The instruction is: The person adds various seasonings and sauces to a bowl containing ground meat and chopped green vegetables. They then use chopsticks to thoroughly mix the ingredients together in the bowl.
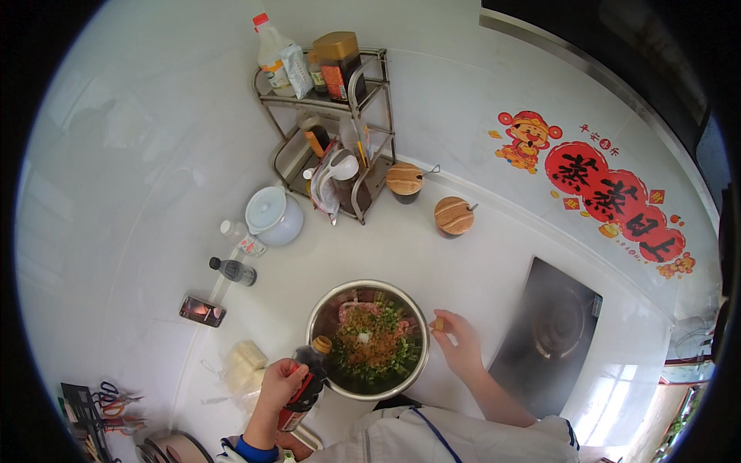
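Observation:
My left hand (282, 382) grips a dark sauce bottle (310, 379) with a red label. The bottle leans with its uncapped yellow mouth at the bowl's left rim. A small yellow cap (439, 324) is pinched between the fingers of my right hand (457, 347), just right of the bowl. Between both hands stands a stainless steel mixing bowl (427, 347). Inside lie pink minced meat (356, 312), chopped greens (399, 353), brown seasoning powder (379, 341) and a small white heap (363, 337).
Left are plastic-wrapped pale blocks (246, 362), a phone (202, 311), a dark bottle (234, 271), a white bottle (243, 238) and a lidded pot (275, 217). Behind stand a metal rack (353, 107) and two wood-lidded jars (404, 180). A black cooktop (550, 341) lies right.

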Motion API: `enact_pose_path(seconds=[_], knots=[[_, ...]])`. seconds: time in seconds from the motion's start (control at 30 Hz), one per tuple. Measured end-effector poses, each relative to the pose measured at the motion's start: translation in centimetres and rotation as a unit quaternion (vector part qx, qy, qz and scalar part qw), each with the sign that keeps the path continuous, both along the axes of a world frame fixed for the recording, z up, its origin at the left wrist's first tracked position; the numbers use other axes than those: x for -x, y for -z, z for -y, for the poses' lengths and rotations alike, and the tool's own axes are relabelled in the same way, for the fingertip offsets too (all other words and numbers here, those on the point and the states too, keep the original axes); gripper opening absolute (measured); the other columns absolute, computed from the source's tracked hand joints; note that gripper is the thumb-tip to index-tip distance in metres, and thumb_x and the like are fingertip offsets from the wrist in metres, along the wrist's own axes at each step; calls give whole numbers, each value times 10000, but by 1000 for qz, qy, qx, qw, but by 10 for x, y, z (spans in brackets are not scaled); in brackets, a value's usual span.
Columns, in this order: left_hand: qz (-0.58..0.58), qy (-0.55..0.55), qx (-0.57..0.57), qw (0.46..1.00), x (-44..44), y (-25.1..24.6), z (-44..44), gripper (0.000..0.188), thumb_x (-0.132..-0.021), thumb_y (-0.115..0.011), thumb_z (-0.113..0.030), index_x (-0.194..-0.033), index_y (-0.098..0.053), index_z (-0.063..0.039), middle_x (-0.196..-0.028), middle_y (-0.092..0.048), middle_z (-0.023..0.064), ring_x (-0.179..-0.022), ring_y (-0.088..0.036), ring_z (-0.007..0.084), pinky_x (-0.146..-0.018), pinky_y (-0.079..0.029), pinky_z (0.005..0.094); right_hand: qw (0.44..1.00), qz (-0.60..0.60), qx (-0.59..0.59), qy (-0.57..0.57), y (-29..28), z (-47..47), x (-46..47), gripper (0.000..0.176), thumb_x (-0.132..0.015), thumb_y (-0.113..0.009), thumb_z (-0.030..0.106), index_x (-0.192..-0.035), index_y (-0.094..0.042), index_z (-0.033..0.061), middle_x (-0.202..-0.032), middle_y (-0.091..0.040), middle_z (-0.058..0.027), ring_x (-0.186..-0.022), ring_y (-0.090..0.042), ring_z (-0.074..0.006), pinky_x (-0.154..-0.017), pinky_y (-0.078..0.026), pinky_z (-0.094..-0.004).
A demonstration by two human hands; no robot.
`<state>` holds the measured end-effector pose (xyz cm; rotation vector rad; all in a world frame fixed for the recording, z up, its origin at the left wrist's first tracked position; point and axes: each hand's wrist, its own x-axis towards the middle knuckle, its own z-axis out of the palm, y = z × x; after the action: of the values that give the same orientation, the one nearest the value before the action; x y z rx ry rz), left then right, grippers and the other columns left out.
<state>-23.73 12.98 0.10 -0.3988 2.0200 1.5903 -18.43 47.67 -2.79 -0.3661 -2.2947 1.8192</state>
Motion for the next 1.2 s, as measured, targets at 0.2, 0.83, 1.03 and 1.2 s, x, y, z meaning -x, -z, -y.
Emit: enact_pose_path(seconds=[0.2,0.83,1.03,1.2], knots=[[11,12,22,1000,3,-6,-4,245,-854,-661,-201,-692,-554,-51,-544,-492,-31,-454,-412,50,-419,-314,217,1000,-4,-10,1,1,0,0,377,-800,-629,-29,-1163,-554,37,-973,-619,-114,-873,-636,-206,-795,-494,-298],[0,32,78,996,9,-2,-2,256,-842,-665,-208,-682,-554,-42,-550,-513,-14,-482,-455,72,-453,-365,239,1000,-7,1,-5,3,0,0,369,-808,-639,-3,-1167,-563,40,-984,-614,-125,-861,-632,-211,-792,-505,-303],[-8,32,87,996,14,-1,-5,263,-848,-659,-214,-679,-551,-45,-549,-514,-13,-481,-458,69,-452,-368,239,1000,-3,5,-1,6,-1,0,360,-813,-642,10,-1163,-564,39,-990,-615,-128,-861,-634,-214,-792,-508,-306],[-16,28,92,995,16,10,-1,264,-851,-655,-219,-682,-554,-44,-550,-516,-13,-481,-458,71,-454,-370,240,1000,3,7,-2,5,-1,1,360,-813,-643,11,-1164,-563,34,-995,-616,-132,-870,-637,-217,-797,-509,-308]])
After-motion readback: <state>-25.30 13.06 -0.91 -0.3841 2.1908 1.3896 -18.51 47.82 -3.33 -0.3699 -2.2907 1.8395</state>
